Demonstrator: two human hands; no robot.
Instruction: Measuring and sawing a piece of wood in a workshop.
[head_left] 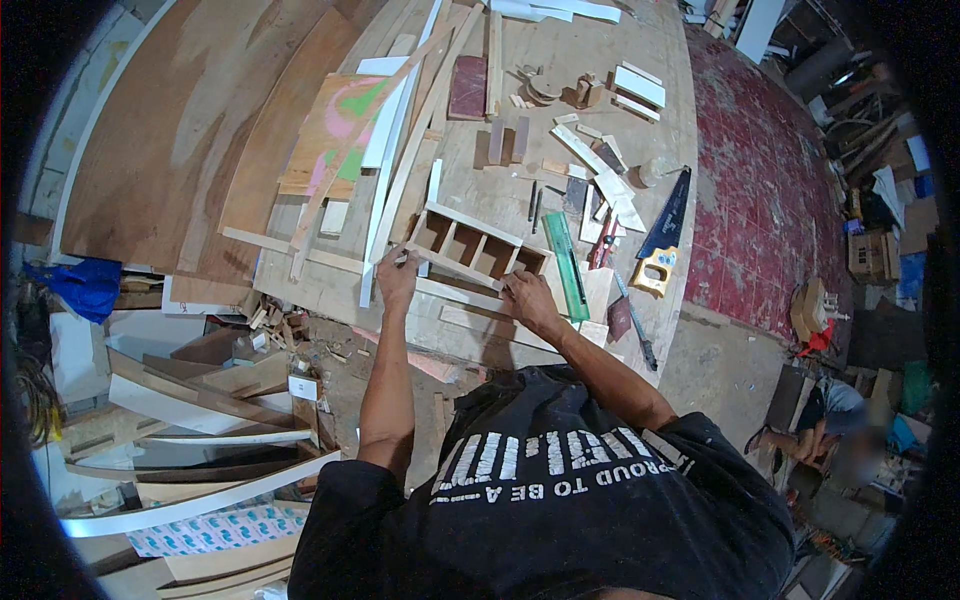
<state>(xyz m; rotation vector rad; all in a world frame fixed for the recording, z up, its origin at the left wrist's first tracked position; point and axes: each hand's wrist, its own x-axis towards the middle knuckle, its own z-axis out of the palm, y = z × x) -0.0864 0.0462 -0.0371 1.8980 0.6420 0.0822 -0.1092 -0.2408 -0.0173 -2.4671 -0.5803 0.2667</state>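
Observation:
A small wooden box with several compartments [467,247] lies on the work table [624,70]. My left hand [397,276] pinches a pale wooden strip [455,269] near its left end, at the box's front-left corner. My right hand [532,302] is closed on the strip's other end at the box's front-right. More pale strips [467,322] lie just below the box. A green ruler [565,262] is right of it, with red-handled pliers or a similar tool [605,240], dark pencils [533,205] and a handsaw with a yellow handle [653,272] nearby.
Large plywood sheets [150,120] and long strips [290,160] fill the left. Offcuts [610,195] lie on the table. Stacked boards [200,420] stand lower left. Red flooring [750,200] is right; a crouched person [820,420] is at lower right, amid clutter.

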